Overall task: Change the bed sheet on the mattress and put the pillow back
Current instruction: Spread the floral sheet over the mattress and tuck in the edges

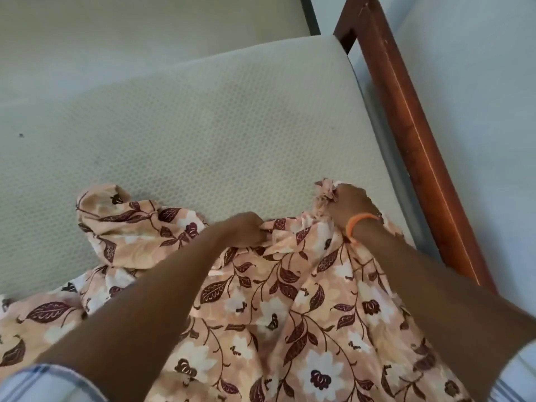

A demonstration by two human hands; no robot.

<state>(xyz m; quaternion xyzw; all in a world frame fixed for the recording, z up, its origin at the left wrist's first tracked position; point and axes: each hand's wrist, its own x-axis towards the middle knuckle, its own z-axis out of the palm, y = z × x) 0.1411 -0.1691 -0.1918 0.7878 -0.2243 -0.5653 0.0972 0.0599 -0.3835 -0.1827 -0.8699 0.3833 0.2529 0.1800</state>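
Note:
A peach bed sheet (261,309) with white flowers and dark red leaves lies bunched over the near part of a bare, pale honeycomb-textured mattress (179,134). My left hand (246,229) grips a fold of the sheet's far edge near the middle. My right hand (351,203), with an orange band on its wrist, holds a gathered corner of the sheet close to the mattress's right side. A loose flap of sheet sits crumpled at the left. No pillow is in view.
A reddish-brown wooden bed rail (414,134) runs along the mattress's right side, with a pale wall (478,82) behind it. Another pale surface (116,39) lies beyond the mattress's far edge, bordered by a dark strip (309,13).

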